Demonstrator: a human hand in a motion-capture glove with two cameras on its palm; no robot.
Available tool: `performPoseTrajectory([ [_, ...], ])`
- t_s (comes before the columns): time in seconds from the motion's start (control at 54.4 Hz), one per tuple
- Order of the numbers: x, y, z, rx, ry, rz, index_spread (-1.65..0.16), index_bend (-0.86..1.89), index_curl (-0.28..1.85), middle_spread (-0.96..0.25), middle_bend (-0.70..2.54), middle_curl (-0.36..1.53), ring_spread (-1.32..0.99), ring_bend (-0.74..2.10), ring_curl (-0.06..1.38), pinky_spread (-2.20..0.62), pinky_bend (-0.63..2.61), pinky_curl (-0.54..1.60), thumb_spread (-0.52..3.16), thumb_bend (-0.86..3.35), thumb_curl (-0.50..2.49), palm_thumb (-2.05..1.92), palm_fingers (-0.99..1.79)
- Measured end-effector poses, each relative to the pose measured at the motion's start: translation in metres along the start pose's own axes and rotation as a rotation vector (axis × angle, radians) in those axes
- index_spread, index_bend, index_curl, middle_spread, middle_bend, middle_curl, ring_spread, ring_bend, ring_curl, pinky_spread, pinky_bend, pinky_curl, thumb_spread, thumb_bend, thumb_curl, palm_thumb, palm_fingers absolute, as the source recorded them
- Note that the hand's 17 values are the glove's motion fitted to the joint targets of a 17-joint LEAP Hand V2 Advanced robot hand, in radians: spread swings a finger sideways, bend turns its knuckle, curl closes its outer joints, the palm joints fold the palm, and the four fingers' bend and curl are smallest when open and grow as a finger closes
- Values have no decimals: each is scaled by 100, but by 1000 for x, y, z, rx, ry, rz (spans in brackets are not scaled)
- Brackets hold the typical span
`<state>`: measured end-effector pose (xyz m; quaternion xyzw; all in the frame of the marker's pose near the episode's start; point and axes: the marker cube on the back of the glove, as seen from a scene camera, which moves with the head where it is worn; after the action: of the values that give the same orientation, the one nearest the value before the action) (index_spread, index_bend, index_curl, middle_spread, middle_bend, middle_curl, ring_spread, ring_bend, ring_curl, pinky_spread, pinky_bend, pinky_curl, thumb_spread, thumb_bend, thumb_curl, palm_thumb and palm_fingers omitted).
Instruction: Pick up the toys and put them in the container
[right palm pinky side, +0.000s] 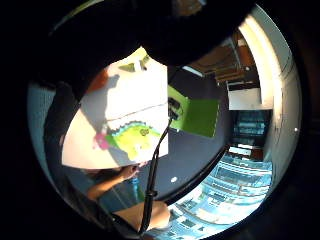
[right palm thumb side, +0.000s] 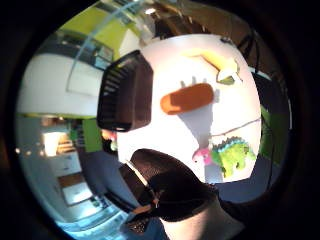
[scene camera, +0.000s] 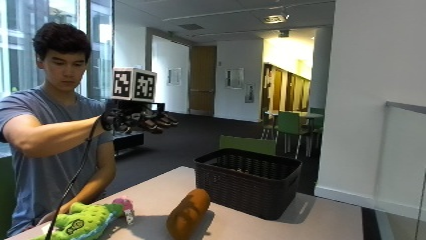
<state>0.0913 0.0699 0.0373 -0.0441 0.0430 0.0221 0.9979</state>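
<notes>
In the outside view my gloved right hand (scene camera: 141, 121) hangs high above the table (scene camera: 319, 220), left of the basket, fingers stretched out and holding nothing. A dark woven basket (scene camera: 241, 194) stands on the table; nothing shows inside it from here. A brown bread-loaf toy (scene camera: 188, 212) lies just in front of it. A green plush dinosaur (scene camera: 81, 222) with a pink end lies at the near left. The thumb side palm view looks down on the basket (right palm thumb side: 125, 92), the loaf (right palm thumb side: 187, 98) and the dinosaur (right palm thumb side: 235, 155), with gloved fingers (right palm thumb side: 170, 185) at its edge.
The person's bare left hand (right palm pinky side: 127, 172) rests at the table edge beside the dinosaur (right palm pinky side: 132, 137). A small yellow and green thing (right palm thumb side: 225, 70) lies on the table past the loaf. A green chair (scene camera: 247, 145) stands behind the table, and a white wall (scene camera: 379, 100) is at the right.
</notes>
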Motion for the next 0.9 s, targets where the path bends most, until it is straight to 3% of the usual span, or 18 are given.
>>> performPoseTrajectory([
  [0.423, 68, 79, 120, -125, -21, 65, -29, 9, 16, -4, 14, 26, 1, 17, 18, 10, 103, 37, 93, -8, 16, -9, -22],
  [0.901, 79, 98, 251, -304, -37, 124, -28, 7, 14, -3, 10, 21, 2, 17, 20, 8, 123, 41, 90, -6, 22, -6, -28],
])
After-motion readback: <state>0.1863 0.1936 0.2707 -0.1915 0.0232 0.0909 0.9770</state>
